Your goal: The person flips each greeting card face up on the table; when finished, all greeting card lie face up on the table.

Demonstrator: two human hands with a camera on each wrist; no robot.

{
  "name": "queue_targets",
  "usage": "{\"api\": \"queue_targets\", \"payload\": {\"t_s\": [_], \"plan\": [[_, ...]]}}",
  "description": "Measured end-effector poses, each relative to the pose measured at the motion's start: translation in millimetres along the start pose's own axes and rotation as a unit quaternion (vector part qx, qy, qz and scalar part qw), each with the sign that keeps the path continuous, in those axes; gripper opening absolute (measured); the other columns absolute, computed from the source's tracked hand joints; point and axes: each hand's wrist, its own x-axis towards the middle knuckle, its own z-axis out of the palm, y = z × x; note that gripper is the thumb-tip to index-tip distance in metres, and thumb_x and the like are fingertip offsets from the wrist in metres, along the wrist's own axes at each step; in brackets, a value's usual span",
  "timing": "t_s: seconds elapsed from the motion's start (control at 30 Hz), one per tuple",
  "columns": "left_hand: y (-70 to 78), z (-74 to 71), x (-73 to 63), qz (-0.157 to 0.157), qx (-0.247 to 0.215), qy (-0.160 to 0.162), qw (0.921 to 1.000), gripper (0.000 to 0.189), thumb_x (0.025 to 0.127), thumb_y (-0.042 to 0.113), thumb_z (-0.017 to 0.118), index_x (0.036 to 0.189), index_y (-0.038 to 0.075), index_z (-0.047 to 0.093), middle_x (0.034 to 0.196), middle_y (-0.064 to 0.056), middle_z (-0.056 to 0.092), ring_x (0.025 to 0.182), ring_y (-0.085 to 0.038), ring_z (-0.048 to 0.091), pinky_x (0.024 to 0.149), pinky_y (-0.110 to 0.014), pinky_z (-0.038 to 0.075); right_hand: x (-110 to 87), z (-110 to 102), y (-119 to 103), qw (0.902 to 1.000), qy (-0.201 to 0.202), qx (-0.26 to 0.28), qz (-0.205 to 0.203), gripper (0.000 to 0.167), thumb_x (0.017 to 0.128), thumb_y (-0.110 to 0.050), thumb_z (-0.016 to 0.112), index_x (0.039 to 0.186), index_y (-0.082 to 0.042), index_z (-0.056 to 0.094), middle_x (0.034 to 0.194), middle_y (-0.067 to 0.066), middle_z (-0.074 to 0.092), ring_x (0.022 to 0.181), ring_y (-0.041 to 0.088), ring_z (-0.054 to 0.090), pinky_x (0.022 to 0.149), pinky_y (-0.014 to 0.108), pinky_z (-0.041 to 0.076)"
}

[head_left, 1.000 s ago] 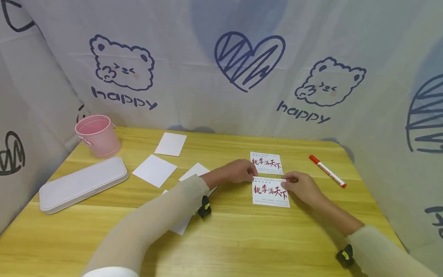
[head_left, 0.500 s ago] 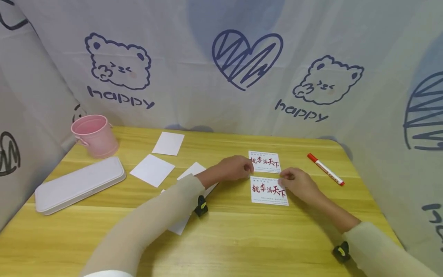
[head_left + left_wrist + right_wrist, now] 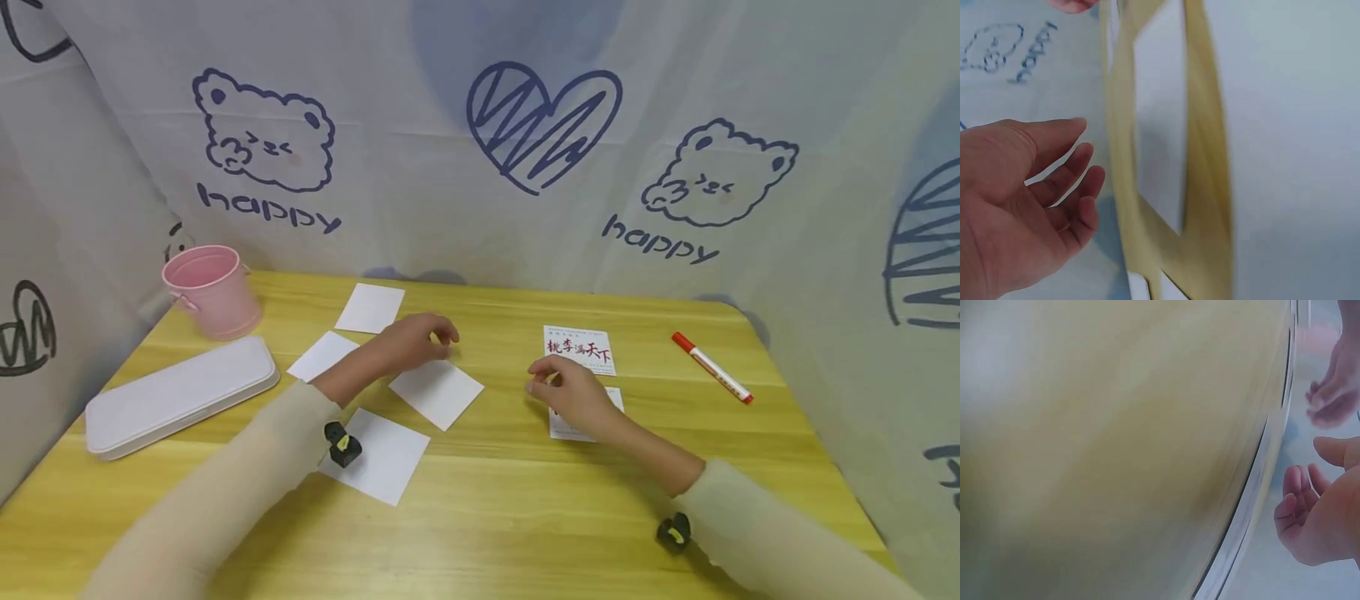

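Two square cards printed with red characters lie one behind the other on the right half of the table. The rear printed card (image 3: 592, 346) shows almost whole, while the front printed card (image 3: 573, 427) is largely covered by my right hand (image 3: 573, 396). That hand hovers over it with loosely bent fingers and holds nothing. My left hand (image 3: 412, 342) is raised above the blank white cards, fingers relaxed, nothing in them. Beneath it lies one blank card (image 3: 442, 396); a nearer blank card (image 3: 386, 458) sits partly under the left wrist.
More blank cards lie left of centre, one at the back (image 3: 367, 307) and another (image 3: 318, 354) behind the left forearm. A white case (image 3: 180, 396) and a pink bucket (image 3: 213, 292) stand at the left. A red-capped marker (image 3: 712, 368) lies at the far right.
Both hands have let go of the front printed card, now lined up below the rear one. The left hand has swung left over the blank cards; the right hand has shifted left.
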Motion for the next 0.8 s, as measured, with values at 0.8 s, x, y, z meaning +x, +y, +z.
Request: {"api": "queue_targets", "payload": {"t_s": [0.8], "plan": [[-38.3, -6.6, -4.9, -0.059, -0.052, -0.027, 0.9965, 0.029, 0.095, 0.014, 0.069, 0.121, 0.000, 0.068, 0.099, -0.008, 0.064, 0.086, -0.017, 0.052, 0.076, -0.029, 0.043, 29.4, 62.3, -27.5, 0.9959, 0.027, -0.086, -0.007, 0.026, 0.083, -0.028, 0.082, 0.102, -0.012, 0.076, 0.082, -0.004, 0.064, 0.081, 0.015, 0.055, 0.074, 0.031, 0.045]]}}
